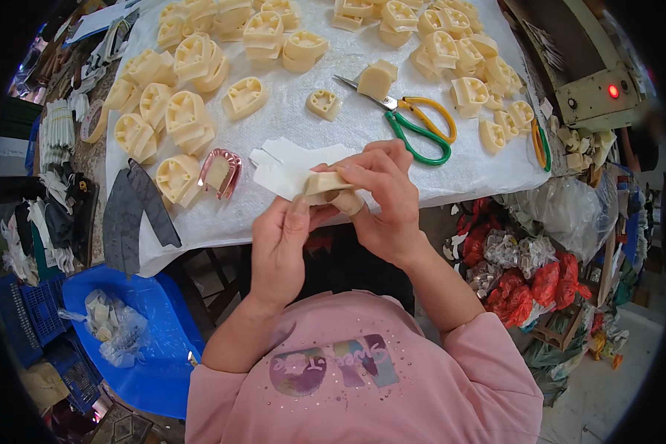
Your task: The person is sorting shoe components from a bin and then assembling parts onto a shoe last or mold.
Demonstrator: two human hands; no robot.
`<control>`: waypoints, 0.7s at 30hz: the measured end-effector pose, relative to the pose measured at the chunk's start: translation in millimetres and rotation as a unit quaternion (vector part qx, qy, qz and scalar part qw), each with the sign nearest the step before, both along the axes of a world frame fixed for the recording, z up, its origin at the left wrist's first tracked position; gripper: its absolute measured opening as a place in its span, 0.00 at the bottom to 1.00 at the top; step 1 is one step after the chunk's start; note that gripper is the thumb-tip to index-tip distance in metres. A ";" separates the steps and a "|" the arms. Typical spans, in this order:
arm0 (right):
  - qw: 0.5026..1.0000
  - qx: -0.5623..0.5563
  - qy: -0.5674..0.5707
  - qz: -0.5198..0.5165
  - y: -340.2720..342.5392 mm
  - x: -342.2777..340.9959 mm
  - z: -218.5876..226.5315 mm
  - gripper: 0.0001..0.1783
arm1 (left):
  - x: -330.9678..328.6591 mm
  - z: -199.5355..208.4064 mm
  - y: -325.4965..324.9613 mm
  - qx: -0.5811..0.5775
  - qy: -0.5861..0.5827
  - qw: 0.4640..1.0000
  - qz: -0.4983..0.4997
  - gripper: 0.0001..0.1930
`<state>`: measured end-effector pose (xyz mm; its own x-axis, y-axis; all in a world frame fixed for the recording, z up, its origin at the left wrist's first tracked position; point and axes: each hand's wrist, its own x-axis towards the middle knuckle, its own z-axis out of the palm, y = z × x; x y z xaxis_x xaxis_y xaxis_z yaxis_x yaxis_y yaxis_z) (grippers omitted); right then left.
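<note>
Both hands meet over the table's near edge around a small cream moulded piece [324,183], shaped like a shoe heel. My left hand [280,237] pinches its lower left side with thumb and fingers. My right hand [385,196] grips its right end, the fingers bent over the top. A curved beige flap [347,202] shows under the piece; whether it is joined to it I cannot tell. White cut sheets [285,164] lie just behind my hands. Scissors [414,118] with green and yellow handles rest to the right, a tan-faced block [376,81] over their blades.
Cream hollow moulded pieces [192,59] stand in heaps across the white-covered table [288,107]. A shiny pink curved piece [220,174] and dark grey strips [129,214] lie at left. A blue chair [148,333] stands lower left, red bags [522,292] lower right.
</note>
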<state>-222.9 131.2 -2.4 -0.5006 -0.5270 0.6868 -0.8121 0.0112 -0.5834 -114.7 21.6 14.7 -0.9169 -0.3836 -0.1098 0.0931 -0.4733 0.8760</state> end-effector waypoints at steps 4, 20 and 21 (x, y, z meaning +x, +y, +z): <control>0.994 0.049 -0.097 0.021 4.4 -1.6 0.7 0.20 | -1.3 -1.9 -9.5 0.048 -0.004 0.999 -0.011 0.18; 0.998 0.061 -0.001 0.016 10.5 0.2 6.7 0.18 | 1.6 -9.0 -17.5 -0.087 -0.021 0.995 0.041 0.15; 0.997 0.072 0.027 0.011 10.4 3.0 8.6 0.18 | 2.9 -8.0 -18.7 -0.131 -0.031 0.989 0.054 0.14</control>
<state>-219.8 141.6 6.2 -0.4515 -0.6321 0.6298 -0.8438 0.0729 -0.5317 -111.8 2.9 6.8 -0.8633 -0.5023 -0.0487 0.0729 -0.2196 0.9729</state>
